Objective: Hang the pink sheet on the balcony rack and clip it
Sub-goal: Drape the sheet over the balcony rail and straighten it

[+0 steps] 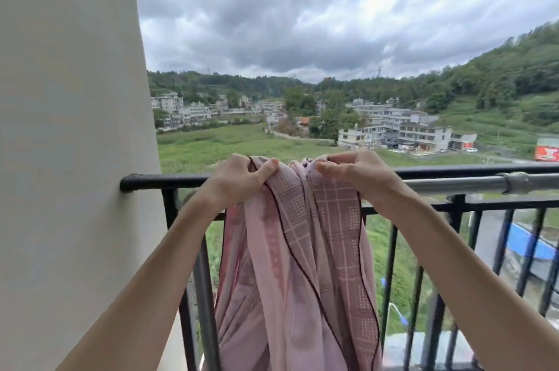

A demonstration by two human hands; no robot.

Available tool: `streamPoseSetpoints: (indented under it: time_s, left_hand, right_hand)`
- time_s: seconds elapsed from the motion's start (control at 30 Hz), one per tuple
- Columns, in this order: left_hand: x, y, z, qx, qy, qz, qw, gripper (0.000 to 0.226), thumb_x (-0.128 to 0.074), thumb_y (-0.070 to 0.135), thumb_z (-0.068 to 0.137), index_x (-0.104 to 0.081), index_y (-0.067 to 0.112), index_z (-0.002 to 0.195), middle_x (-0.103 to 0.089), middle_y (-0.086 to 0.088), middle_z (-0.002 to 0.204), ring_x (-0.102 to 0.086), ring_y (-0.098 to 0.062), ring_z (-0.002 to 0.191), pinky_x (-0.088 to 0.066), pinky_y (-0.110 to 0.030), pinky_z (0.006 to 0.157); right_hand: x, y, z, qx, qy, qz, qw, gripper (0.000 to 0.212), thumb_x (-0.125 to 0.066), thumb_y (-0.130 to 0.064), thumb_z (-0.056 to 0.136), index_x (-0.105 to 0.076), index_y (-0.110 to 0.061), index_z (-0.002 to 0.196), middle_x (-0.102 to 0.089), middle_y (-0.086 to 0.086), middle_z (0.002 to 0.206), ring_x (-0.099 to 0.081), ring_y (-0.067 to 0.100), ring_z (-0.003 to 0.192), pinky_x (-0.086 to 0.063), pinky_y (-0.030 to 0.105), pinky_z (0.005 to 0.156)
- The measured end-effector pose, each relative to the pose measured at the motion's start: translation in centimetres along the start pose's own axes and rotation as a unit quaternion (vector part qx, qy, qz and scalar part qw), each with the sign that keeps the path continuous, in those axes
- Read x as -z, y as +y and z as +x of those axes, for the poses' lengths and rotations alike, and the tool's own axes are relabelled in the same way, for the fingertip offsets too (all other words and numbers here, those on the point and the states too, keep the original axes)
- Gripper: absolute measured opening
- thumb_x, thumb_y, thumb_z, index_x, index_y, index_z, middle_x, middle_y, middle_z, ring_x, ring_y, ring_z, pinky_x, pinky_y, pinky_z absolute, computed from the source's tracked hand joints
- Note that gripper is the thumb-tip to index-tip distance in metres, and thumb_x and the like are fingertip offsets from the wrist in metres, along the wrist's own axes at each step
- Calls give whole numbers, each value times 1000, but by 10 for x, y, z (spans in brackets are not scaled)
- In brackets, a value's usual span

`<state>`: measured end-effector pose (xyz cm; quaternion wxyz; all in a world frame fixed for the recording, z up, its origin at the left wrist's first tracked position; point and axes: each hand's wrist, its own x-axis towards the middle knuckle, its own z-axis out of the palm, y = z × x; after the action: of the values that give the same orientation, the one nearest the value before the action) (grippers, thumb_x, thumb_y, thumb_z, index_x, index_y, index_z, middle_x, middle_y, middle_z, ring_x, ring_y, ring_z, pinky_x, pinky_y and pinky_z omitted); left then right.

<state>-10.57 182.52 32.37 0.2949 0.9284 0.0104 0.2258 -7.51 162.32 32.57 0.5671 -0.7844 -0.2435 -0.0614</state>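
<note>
The pink sheet (299, 265), checked and edged with dark piping, hangs bunched in long folds from the top of the balcony. Its upper part is gathered over a grey metal pole (453, 184) that runs along the black railing (169, 181). My left hand (239, 178) grips the bunched top edge on the left, fingers curled round the cloth. My right hand (360, 172) holds the gathered cloth on the right, thumb and fingers pinching a fold. No clip is in view.
A pale wall (69, 144) fills the left side, where the railing's top bar is fixed. A coupling (517, 182) joins the grey pole at the right. Vertical black bars (390, 274) stand below. Beyond lie fields, buildings and wooded hills.
</note>
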Motion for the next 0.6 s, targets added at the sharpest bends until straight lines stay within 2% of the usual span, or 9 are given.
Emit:
streamPoseSetpoints:
  time_s: [0.03, 0.1, 0.17, 0.23, 0.3, 0.37, 0.43, 0.53, 0.6]
  left_hand:
    - [-1, 1, -4, -4, 25, -6, 1000, 51, -51, 50, 87, -46, 10, 56, -45, -4, 53, -42, -16, 49, -31, -28, 49]
    - [-6, -1, -8, -9, 79, -27, 996, 51, -56, 47, 85, -51, 6, 55, -54, -2, 55, -51, -16, 53, -39, -29, 53]
    - [-15, -2, -10, -12, 139, -24, 990, 42, -57, 45, 85, -61, 8, 66, -66, -8, 70, -62, -25, 73, -49, -37, 72]
    - [-19, 2, -13, -19, 177, -14, 984, 35, -53, 40, 88, -62, 10, 73, -69, -12, 80, -62, -33, 86, -46, -44, 84]
    - [-19, 4, -14, -36, 196, -36, 979, 31, -47, 33, 92, -64, 9, 83, -69, -14, 86, -61, -35, 91, -45, -45, 87]
    - [-17, 8, -16, -63, 202, -76, 974, 30, -45, 29, 94, -66, 8, 90, -69, -9, 87, -61, -28, 85, -47, -33, 80]
    - [-13, 13, -16, -91, 203, -116, 968, 27, -44, 26, 95, -66, 10, 96, -65, 3, 79, -58, -14, 74, -41, -18, 63]
    - [-9, 20, -11, -106, 191, -161, 963, 22, -46, 25, 95, -66, 19, 90, -63, 6, 68, -54, -8, 61, -40, -13, 54]
    - [-12, 21, -7, -102, 156, -133, 974, 29, -49, 27, 93, -61, 21, 68, -58, 4, 58, -49, -5, 52, -38, -15, 50]
  right_hand:
    - [-4, 1, -3, 7, 17, 2, 1000, 16, -70, -24, 80, -72, -14, 93, -67, -12, 79, -62, -10, 75, -45, 2, 64]
    - [-15, 5, -8, 13, 67, -56, 996, 25, -71, -35, 78, -71, -16, 95, -66, -11, 84, -63, 0, 87, -48, 12, 73]
    - [-26, 5, -13, 15, 119, -137, 983, 31, -68, -40, 79, -69, -14, 95, -63, -8, 84, -60, 8, 85, -48, 24, 75]
    - [-30, 4, -13, 37, 159, -142, 976, 20, -67, -29, 83, -71, -14, 95, -66, -4, 81, -60, 6, 75, -47, 15, 63]
    - [-25, 5, -11, 47, 193, -138, 970, 13, -65, -16, 83, -73, -9, 92, -68, 0, 78, -56, 1, 63, -43, 8, 51]
    - [-13, 6, -11, 44, 242, -115, 962, 12, -64, -10, 83, -74, -6, 88, -70, 4, 76, -56, 7, 61, -49, 20, 59]
    - [4, 10, -12, 52, 303, -87, 947, 13, -63, -10, 84, -73, -4, 90, -69, 2, 74, -58, 12, 66, -51, 27, 64]
    - [30, 22, -16, 76, 384, -101, 915, 20, -61, -10, 86, -70, -4, 103, -71, 2, 89, -59, 11, 74, -45, 13, 60]
    - [44, 36, -20, 69, 374, -165, 910, 22, -58, -10, 88, -68, -6, 107, -71, 8, 100, -61, 15, 83, -41, 11, 68]
